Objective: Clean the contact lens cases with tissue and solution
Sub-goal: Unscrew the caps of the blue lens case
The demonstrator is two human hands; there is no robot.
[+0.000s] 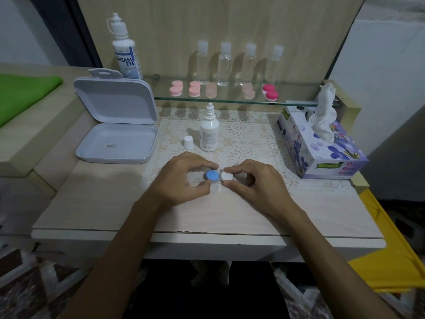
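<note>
Head camera is looking down at the tabletop (96, 210). I am seeing a contact lens case (218, 175) sitting in the middle of the frame on a lace mat (250, 139). My left hand (181, 180) is pinching its blue cap (212, 175), and my right hand (257, 183) is pinching its white cap (226, 175). Just above, a small solution bottle (208, 132) is standing open beside its loose cap (188, 142). At the right, a tissue box (322, 148) is sitting.
</note>
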